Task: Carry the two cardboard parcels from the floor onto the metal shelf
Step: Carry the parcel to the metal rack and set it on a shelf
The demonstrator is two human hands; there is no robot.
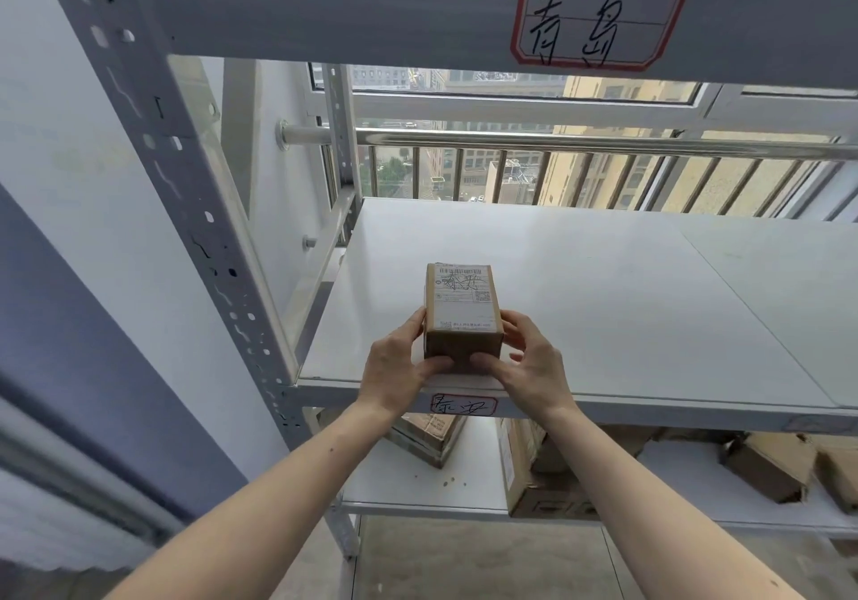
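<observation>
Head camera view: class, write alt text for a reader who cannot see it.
Two bare hands, left hand and right hand, hold a small brown cardboard parcel with a white shipping label at the front edge of a white metal shelf. More cardboard boxes sit on the lower shelf, before a barred window.

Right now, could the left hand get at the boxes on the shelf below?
Probably not yet. The left hand is shut on the parcel together with the right hand, up on the middle shelf. The lower boxes sit under that board, so it would have to let go and come down.
</observation>
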